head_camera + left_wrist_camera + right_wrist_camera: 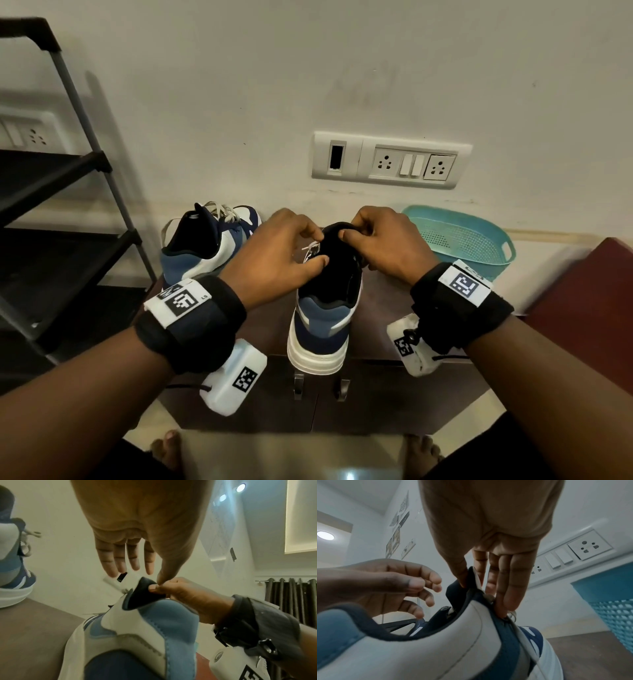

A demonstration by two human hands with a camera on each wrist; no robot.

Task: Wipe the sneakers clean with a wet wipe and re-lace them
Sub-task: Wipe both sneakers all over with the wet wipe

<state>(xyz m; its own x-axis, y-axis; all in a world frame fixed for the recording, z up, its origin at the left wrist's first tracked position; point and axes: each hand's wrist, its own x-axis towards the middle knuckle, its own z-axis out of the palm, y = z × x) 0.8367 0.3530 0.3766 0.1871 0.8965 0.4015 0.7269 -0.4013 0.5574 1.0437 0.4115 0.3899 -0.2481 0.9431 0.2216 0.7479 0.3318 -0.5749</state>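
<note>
A white and blue sneaker (322,329) stands on the brown cabinet top (380,305), heel toward me and toe toward the wall. My right hand (352,236) pinches its dark tongue (142,595), thumb inside and fingers outside by the eyelets (481,597). My left hand (317,248) is at the left side of the opening, thumb and forefinger pinching a white lace (310,247). In the left wrist view my left hand (155,578) shows its other fingers nearly straight. The second sneaker (202,246), laced, sits behind on the left.
A teal perforated basket (459,240) stands at the back right against the wall. A black shoe rack (51,205) is on the left. A white socket panel (390,161) is on the wall. My bare feet are below the cabinet's front edge.
</note>
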